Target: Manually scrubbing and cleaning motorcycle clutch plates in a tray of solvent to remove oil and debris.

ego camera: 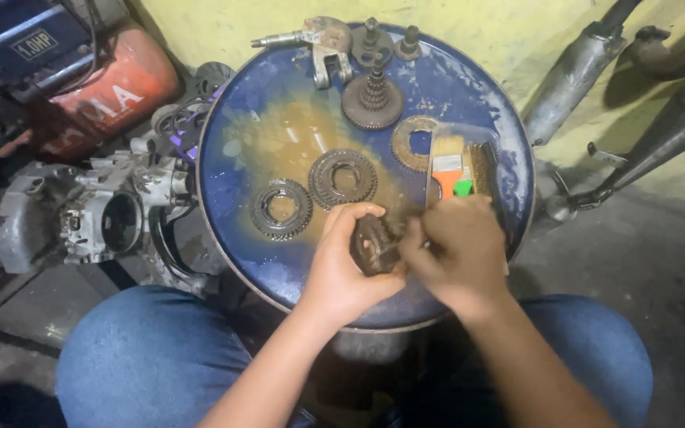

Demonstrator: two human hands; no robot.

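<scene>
Work surface: round blue drum top [469, 87], raised rim all round, oily brown stain at ctr. Near rim at 6 o'clock sits just above the person's knees in blue jeans. Open room on the top: bare blue patch at 9–10 o'clock and a strip along the rim at 7 o'clock; rest is occupied.

Hands work at approx 5–6 o'clock of the drum, inside the rim. Left hand [341, 261] is curled round a dark gear [374, 244], thumb and fingers clamped on its edge, gear held on edge just above the surface. Right hand [453, 254] is closed, fingertips pressed at the gear's right side; whether it grips a small tool cannot be told, view blocked by knuckles.

Gear: dark, greasy, toothed rim partly visible between the hands; bore not visible.

On the top: two flat ring gears, one at 8 o'clock [281, 209], one near ctr [342, 179]; a rusty ring gear [414, 143] at 2 o'clock, touching a paint brush w/ orange ferrule [447, 162]; wire brush [481, 168] just beside it, close to the 3 o'clock rim. Stepped cluster gear [372, 101] upright at 12 o'clock; lever shaft part [319, 43] overhangs the far rim.

Off the drum: engine casing [81, 218] on floor at 9 o'clock, near the rim; exhaust pipes [576, 71] lean on the yellow wall at 2 o'clock.
</scene>
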